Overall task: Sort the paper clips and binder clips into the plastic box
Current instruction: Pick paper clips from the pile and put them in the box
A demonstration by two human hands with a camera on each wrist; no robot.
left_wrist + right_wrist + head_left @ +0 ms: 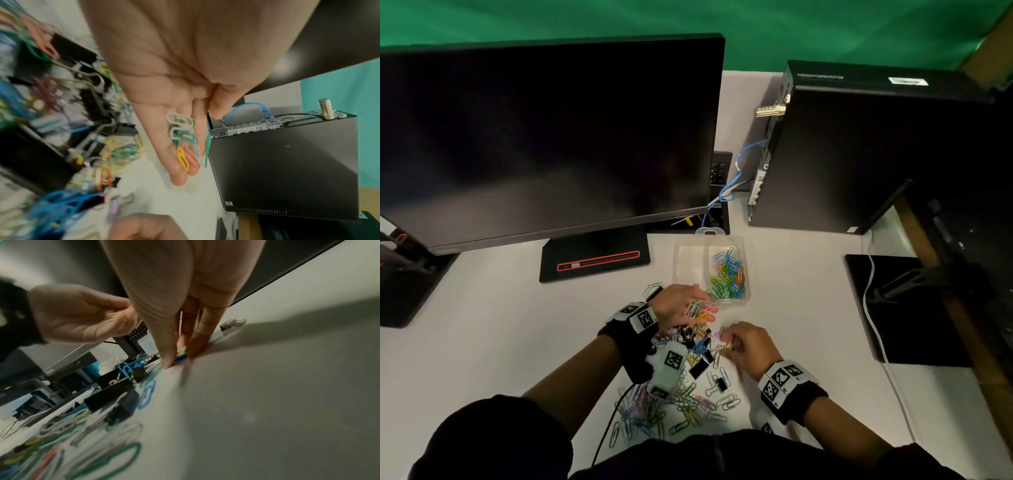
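Note:
The clear plastic box (688,263) stands beyond my hands; its right compartment holds coloured paper clips (730,275). My left hand (681,303) hovers palm-up just left of the box's near end. Several paper clips (182,139) lie loose on the straight fingers (164,146) of that hand (197,144). My right hand (731,346) is down on the table at the pile's right edge. In the right wrist view, thumb and fingers (193,345) pinch a small blue clip (182,357) against the table. A mixed pile of paper clips (688,404) and black binder clips (698,368) lies between my forearms.
A large monitor (544,137) and its stand base (595,260) fill the back left. A black computer tower (876,147) with a blue cable (736,178) stands back right. To the right lie a black pad (914,308) and a white cable (869,308).

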